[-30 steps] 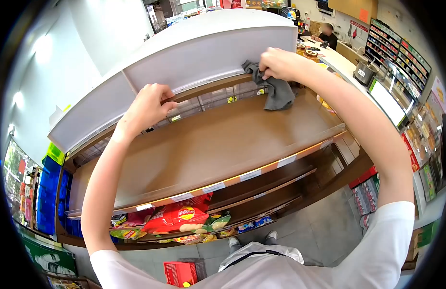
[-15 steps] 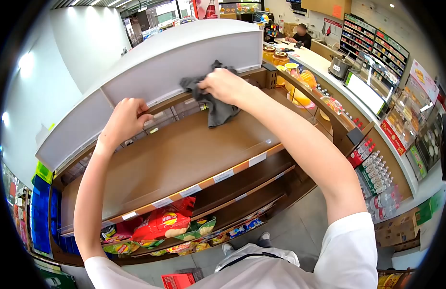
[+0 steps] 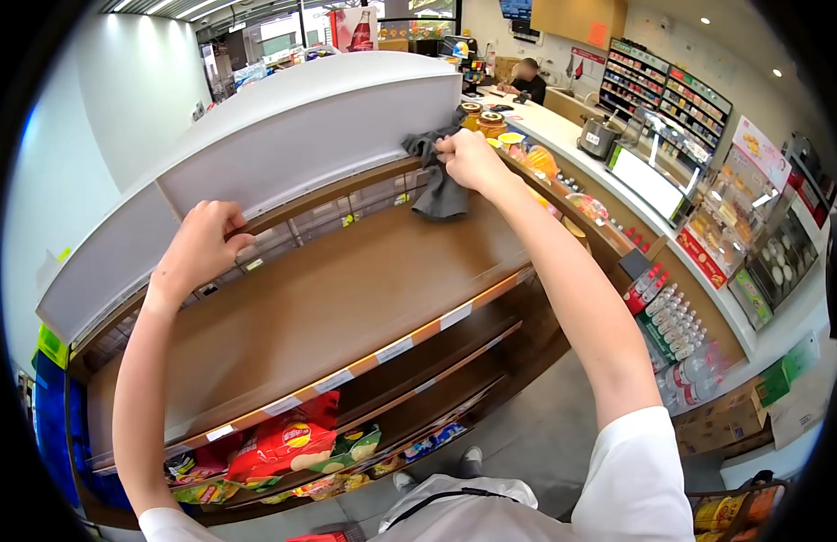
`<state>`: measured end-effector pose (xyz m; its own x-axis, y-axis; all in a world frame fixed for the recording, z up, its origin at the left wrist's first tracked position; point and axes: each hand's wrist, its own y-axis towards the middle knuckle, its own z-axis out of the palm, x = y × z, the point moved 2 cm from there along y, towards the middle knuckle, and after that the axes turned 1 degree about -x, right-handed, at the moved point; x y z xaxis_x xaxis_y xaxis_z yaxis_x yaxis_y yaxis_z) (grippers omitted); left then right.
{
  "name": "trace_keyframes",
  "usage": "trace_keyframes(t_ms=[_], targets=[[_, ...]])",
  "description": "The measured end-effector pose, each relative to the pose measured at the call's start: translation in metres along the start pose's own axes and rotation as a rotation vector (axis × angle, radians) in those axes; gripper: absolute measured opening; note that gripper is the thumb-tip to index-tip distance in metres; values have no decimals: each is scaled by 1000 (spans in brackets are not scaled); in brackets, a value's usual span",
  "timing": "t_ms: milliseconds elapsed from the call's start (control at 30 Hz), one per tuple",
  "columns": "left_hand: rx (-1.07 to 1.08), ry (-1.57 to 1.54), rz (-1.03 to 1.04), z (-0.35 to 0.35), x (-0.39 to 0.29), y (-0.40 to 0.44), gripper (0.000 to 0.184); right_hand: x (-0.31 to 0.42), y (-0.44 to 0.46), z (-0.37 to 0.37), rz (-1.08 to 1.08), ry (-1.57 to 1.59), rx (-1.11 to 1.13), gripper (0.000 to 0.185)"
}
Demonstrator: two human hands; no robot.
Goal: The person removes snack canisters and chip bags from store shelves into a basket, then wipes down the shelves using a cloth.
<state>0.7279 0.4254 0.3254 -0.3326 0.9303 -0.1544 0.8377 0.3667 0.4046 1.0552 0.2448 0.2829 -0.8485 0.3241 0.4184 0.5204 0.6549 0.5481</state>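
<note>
Right hand (image 3: 474, 163) closed, pinching cloth (image 3: 441, 196) bunched near back right corner of shelf (image 3: 346, 280); loose end hangs below my grip, probably for wider contact. Left hand (image 3: 200, 246) half-curled at rail (image 3: 319, 199) along back edge, perhaps bracing me; firm hold, can't tell.

Open room over brown shelf (image 3: 319, 298) between arms (image 3: 567, 289), white board (image 3: 301, 135) blocking the top back, gray cloth (image 3: 441, 197) and right hand (image 3: 472, 161) blocking its right end
</note>
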Motion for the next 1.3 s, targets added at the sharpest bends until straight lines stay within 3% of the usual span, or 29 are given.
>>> trace_keyframes(t_ms=[67,200,267,300,333,400,433,600,733,800,933,1033,1100,1200,1267,1300], targets=[[35,1,-24,-3,-4,1,18,-6,-9,-1,-134,46,-22,26],[27,39,10,-3,-4,-1,19,10,-31,-13,-117,-24,43,23],[11,43,39,-1,-2,-1,19,6,-20,-17,-13,-188,-48,26],[-11,49,69,-1,-1,-1,18,7,-19,-21,-265,-474,-257,27],[-12,53,56,-2,1,-1,18,-3,-4,-22,-225,-437,-286,27],[-20,29,61,-1,1,-1,19,-4,11,-30,-100,-274,-77,14],[-21,31,54,0,3,0,19,-10,19,-23,-32,-205,66,17],[22,32,5,-2,-1,-1,18,-6,10,-6,-86,-455,110,16],[-12,-8,45,0,9,0,19,12,-9,-24,66,-556,176,18],[-55,-63,82,4,11,0,20,-4,-14,-18,86,-781,141,20],[53,42,3,-2,-2,5,18,-2,-2,-33,-36,-617,138,17],[130,281,-91,5,-21,12,17,-22,17,-38,-37,-682,353,25],[15,519,132,25,-41,20,22,-41,16,-45,-124,-589,383,34],[-10,337,295,48,-93,49,31,-50,9,-45,-268,-505,310,40],[-166,234,507,75,-111,83,30,-40,5,-47,-220,-520,354,46],[-165,192,508,80,-128,96,30,-40,5,-47,-214,-514,350,48]])
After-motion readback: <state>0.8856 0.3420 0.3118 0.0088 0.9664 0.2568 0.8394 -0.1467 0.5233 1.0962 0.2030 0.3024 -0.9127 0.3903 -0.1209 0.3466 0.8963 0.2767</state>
